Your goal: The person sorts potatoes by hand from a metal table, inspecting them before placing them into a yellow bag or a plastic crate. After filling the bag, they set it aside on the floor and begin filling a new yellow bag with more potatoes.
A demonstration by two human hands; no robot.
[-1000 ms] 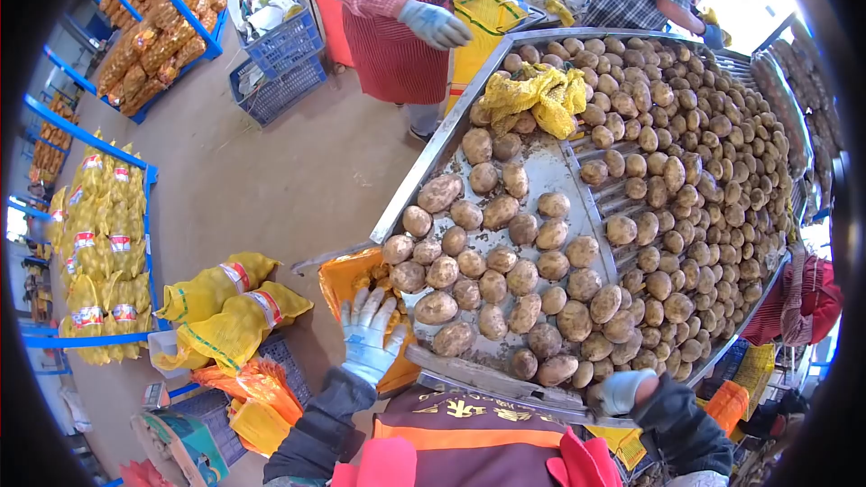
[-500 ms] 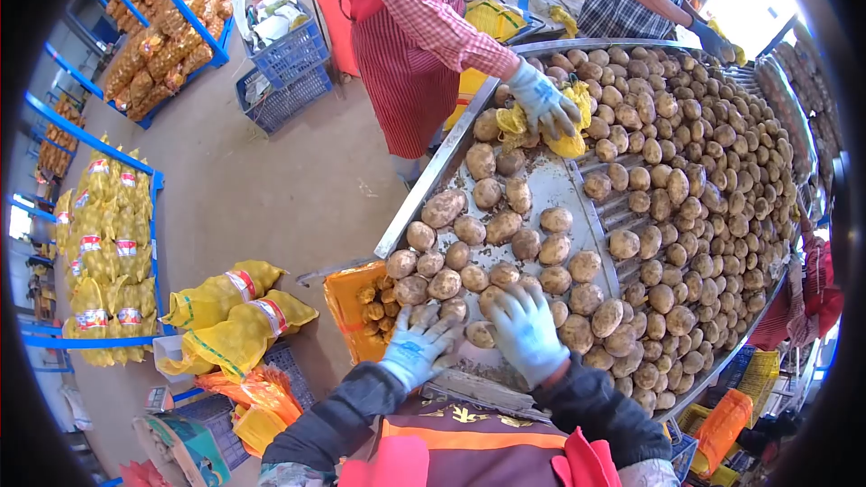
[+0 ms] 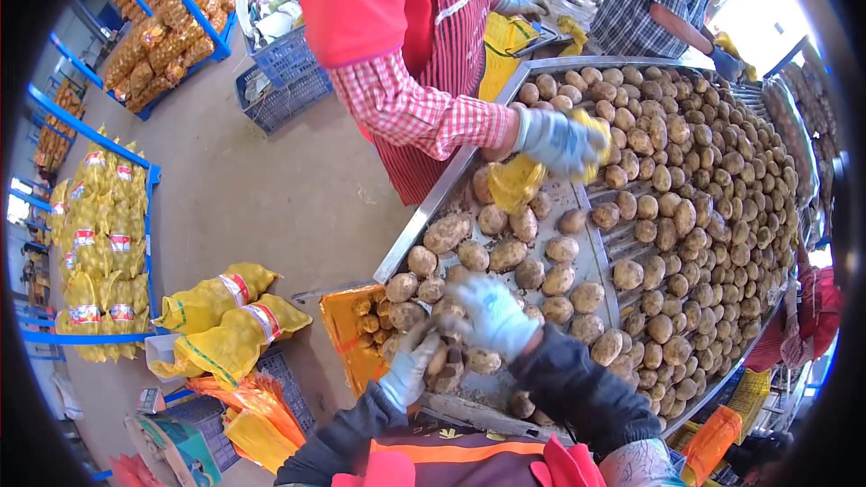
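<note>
My left hand, in a pale blue glove with dirty fingertips, curls against a potato at the table's near left corner. Just up and right of it, my right hand, gloved alike, is over several potatoes; motion smears its fingers, so its grip cannot be made out. Brown, soil-marked potatoes lie around both hands on the metal sorting table. Below the corner, beside my left hand, an orange bag stands open with smaller-looking potatoes inside.
Across the table a co-worker's gloved hand holds yellow netting. Another person in a checked shirt stands at the far end. Filled yellow net bags lie at the left, near orange bags and blue crates.
My left hand has turned inward and curled against a potato. My right hand has moved left and up. The co-worker has leaned in, the gloved hand now nearer with the netting.
</note>
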